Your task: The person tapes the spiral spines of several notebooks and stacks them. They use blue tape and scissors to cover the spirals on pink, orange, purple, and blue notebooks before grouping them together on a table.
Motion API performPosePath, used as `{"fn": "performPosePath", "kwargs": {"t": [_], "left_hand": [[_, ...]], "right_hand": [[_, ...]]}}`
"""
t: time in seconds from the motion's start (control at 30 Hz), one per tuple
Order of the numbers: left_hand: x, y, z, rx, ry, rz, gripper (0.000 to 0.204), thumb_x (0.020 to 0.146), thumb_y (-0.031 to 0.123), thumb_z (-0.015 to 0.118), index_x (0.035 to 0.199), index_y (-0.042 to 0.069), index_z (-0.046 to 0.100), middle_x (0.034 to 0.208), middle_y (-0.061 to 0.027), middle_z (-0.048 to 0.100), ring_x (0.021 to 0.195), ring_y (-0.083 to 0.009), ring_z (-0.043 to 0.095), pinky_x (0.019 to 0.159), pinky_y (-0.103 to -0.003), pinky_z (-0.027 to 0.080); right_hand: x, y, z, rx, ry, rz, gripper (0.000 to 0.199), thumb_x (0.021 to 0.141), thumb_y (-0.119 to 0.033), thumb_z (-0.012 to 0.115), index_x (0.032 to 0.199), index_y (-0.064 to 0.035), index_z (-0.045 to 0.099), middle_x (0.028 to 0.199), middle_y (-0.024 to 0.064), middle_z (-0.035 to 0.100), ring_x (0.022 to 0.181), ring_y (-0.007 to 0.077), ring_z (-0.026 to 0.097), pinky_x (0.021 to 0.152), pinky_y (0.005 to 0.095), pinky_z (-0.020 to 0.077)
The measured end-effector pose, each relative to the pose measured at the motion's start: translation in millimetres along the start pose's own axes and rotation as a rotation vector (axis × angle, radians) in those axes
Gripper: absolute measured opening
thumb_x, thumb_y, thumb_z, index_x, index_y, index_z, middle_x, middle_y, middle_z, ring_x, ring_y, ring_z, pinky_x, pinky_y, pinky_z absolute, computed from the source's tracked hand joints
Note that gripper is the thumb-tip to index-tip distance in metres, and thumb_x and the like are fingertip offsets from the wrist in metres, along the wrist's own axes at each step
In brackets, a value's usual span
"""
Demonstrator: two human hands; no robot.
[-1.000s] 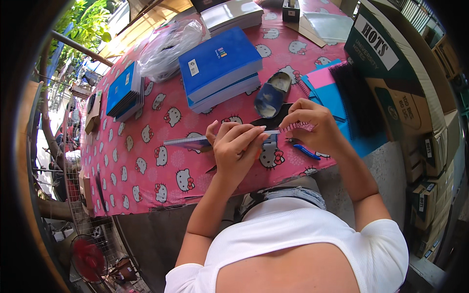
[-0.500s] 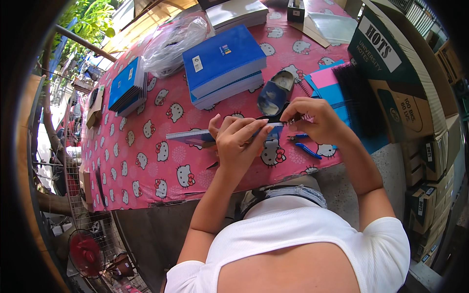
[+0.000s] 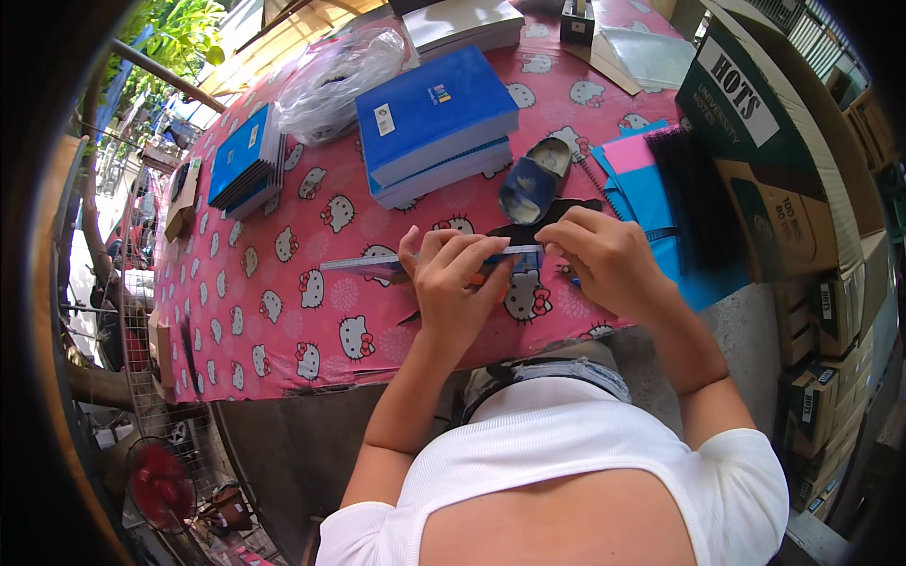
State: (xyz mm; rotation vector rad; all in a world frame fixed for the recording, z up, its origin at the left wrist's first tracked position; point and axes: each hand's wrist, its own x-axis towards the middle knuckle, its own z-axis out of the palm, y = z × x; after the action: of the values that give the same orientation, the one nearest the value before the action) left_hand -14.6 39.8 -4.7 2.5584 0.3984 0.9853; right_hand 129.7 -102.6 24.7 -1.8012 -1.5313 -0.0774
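A thin notebook (image 3: pixel 363 264) stands on edge near the table's front, its pale page edges facing up. My left hand (image 3: pixel 448 275) grips it around the middle, fingers over the top edge and thumb on the near side. At its right end, my right hand (image 3: pixel 604 257) is closed in a pinch; whatever lies between the fingertips is too small to make out. Blue-handled pliers (image 3: pixel 566 271) lie mostly hidden beneath the right hand. Just behind the hands are a flat black piece (image 3: pixel 524 232) and a blue clog-type shoe (image 3: pixel 528 191).
Stacked blue notebooks (image 3: pixel 434 118) stand at the back, with a smaller stack (image 3: pixel 243 160) and a plastic bag (image 3: pixel 330 90) to the left. Black binding coils (image 3: pixel 694 198) lie over blue covers (image 3: pixel 651 184) on the right, beside a large cardboard box (image 3: pixel 774 141). The pink tablecloth (image 3: pixel 245 311) is patterned.
My right hand has shifted slightly down, turning palm-down and covering most of the pliers. More of the black piece behind it shows. My left hand keeps its hold on the notebook.
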Motion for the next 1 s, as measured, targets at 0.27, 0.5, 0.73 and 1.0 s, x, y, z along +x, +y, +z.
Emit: {"fn": "performPosePath", "kwargs": {"t": [0.27,0.5,0.73,1.0], "left_hand": [[-13,-1,-10,-0.051,0.016,0.021,0.022,0.065,0.016,0.080,0.086,0.016,0.073,0.081,0.0042,0.068,0.083,-0.0144,0.059,0.096,-0.040,0.028],[-6,7,-13,-0.099,0.067,-0.043,0.031,0.060,0.019,0.083,0.089,0.016,0.072,0.077,0.0036,0.067,0.081,-0.0148,0.060,0.097,-0.040,0.029],[-5,-3,-5,-0.023,0.057,-0.002,0.026,0.059,0.027,0.083,0.078,0.016,0.069,0.074,0.0039,0.065,0.079,-0.0146,0.059,0.100,-0.041,0.027],[0,-10,-4,-0.057,0.081,-0.005,0.022,0.058,0.024,0.082,0.074,0.016,0.069,0.071,0.0038,0.066,0.075,-0.0140,0.060,0.099,-0.040,0.027]], "right_hand": [[32,67,3,0.059,-0.271,0.097,0.042,0.076,0.001,0.065,0.116,-0.0081,0.057,0.110,0.0104,0.059,0.097,0.0273,0.060,0.078,0.0362,0.0492],[34,213,76,-0.481,-0.464,-0.103,0.053,0.068,-0.017,0.073,0.119,-0.0129,0.058,0.122,0.0120,0.056,0.122,0.0257,0.046,0.095,0.0463,0.0398],[33,183,82,-0.099,-0.213,0.225,0.045,0.069,-0.008,0.069,0.113,-0.0021,0.057,0.118,0.0175,0.059,0.099,0.0279,0.062,0.080,0.0439,0.0520],[8,122,34,0.826,-0.076,0.309,0.054,0.069,-0.001,0.074,0.118,-0.0036,0.053,0.110,0.0102,0.060,0.100,0.0213,0.060,0.072,0.0330,0.0549]]}}
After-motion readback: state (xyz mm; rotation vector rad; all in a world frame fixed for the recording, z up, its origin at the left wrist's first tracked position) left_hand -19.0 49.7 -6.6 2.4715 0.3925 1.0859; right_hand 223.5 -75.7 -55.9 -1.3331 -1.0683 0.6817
